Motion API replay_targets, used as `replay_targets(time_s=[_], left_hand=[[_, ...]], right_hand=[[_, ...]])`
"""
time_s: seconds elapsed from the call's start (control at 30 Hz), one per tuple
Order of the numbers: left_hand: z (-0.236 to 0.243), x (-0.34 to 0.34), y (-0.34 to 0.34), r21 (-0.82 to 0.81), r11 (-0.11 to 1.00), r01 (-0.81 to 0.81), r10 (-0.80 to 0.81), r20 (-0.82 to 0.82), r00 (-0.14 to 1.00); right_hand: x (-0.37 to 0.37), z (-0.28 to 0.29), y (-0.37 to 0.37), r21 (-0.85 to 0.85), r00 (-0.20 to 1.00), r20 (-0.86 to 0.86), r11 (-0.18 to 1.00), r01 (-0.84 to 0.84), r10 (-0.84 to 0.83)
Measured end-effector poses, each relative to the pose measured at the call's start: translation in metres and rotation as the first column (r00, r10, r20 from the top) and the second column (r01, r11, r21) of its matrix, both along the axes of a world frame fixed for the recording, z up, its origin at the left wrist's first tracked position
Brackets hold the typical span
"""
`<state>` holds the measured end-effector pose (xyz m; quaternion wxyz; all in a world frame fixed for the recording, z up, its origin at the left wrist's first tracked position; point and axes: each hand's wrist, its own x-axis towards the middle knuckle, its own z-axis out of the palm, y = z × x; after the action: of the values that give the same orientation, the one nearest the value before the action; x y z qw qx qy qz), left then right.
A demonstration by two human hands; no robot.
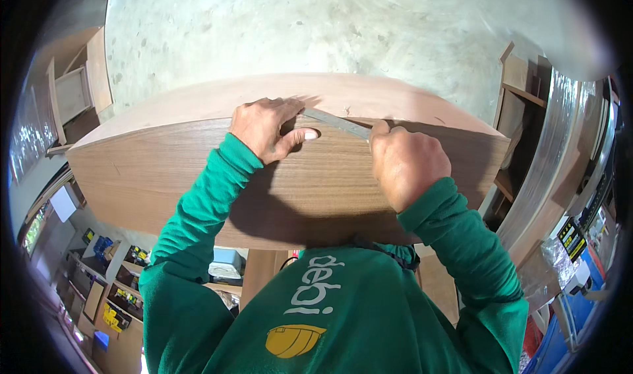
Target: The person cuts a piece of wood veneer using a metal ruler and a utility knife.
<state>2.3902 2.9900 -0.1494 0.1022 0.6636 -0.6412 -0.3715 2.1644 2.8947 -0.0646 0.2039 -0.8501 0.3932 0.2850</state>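
Observation:
A flat grey metal file [339, 123] lies slantwise along the far top edge of a brown wood-grain panel [316, 176]. My right hand [410, 163] is closed round its near right end, so the handle is hidden in the fist. At its far left end, the fingers of my left hand [267, 128] bend over the tip and press on it. The left thumb sticks out over the panel, apart from the file. Beyond the edge, the paler face [264, 90] of the same wooden piece drops away.
Grey concrete floor [330, 31] stretches beyond the panel. An open wooden cabinet frame [72, 90] stands on the left, and another wooden carcass [524, 90] on the right. Plastic-wrapped boards [554, 143] lean at the right. Shelves [112, 288] with yellow and blue items fill the lower left.

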Motion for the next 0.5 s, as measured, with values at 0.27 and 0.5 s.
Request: replay_targets(time_s=[0.27,0.5], left_hand=[[-0.012,0.001,0.001,-0.004,1.0,-0.002,0.002,-0.017,1.0],[-0.017,-0.002,0.009,-0.086,0.996,-0.016,0.013,-0.04,0.999]], right_hand=[[-0.028,-0.049,-0.027,-0.019,0.978,0.177,0.994,-0.111,0.113],[-0.012,0.011,-0.006,-0.082,0.987,0.082,0.988,-0.129,0.136]])
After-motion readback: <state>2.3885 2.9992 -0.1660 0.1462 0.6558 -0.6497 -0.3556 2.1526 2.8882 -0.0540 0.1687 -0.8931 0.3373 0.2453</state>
